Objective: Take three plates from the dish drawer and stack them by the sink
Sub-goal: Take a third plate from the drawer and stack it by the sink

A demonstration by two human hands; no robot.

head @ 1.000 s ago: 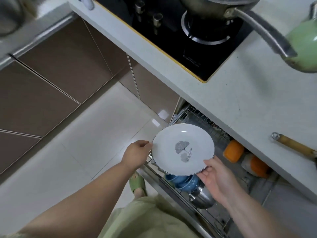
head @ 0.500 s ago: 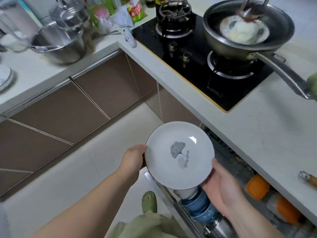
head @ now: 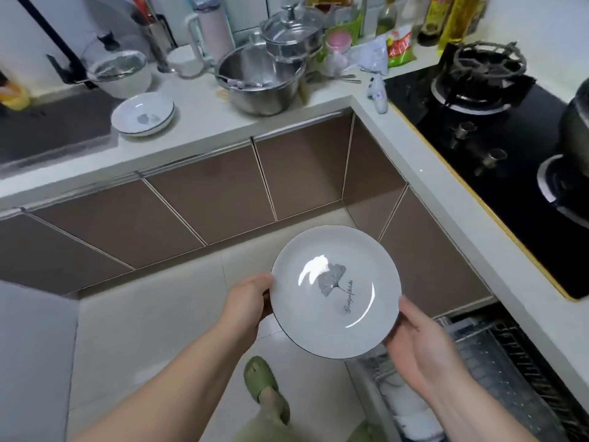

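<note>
Head view: left hand (head: pixel 247 299) and right hand (head: pixel 420 349) pinch plate (head: pixel 334 291) by opposite rims only; may slip crossing to far-left stack (head: pixel 143 114).

Both bare forearms reach forward from the near edge, angled toward each other. The left hand (head: pixel 247 298) is curled, knuckles up, its fingers wrapped under the left rim of the plate (head: pixel 336 291) with the thumb on the edge. The right hand (head: pixel 420 349) lies palm up and open-fingered (thumb pressed along the near right rim), cupping the plate from below. Both wrists are nearly straight. One sandalled foot (head: pixel 266 386) shows between the arms.
</note>
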